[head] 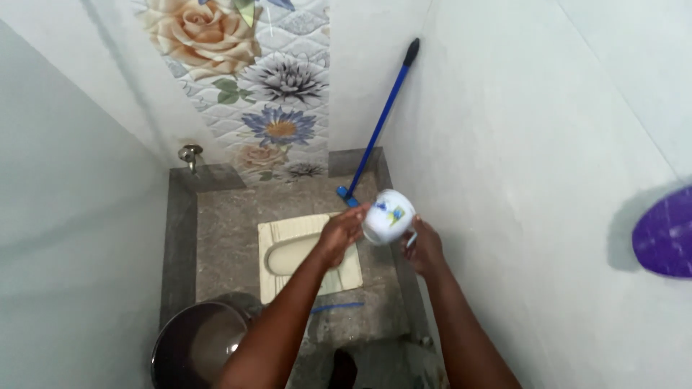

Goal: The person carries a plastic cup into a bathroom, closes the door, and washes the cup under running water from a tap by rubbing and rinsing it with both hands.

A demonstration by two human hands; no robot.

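Both hands — left hand (pixel 342 232) and right hand (pixel 424 247) — clasp the white bottle (pixel 388 215) over the squat toilet (pixel 306 253) — light, smooth plastic, likely slippery, best gripped around its body.

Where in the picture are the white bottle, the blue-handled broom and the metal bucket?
white bottle (pixel 388 216), head view, on its rounded white body between the two hands.
blue-handled broom (pixel 380 122), head view, midway along the blue handle leaning in the corner.
metal bucket (pixel 167 340), head view, on its left rim.
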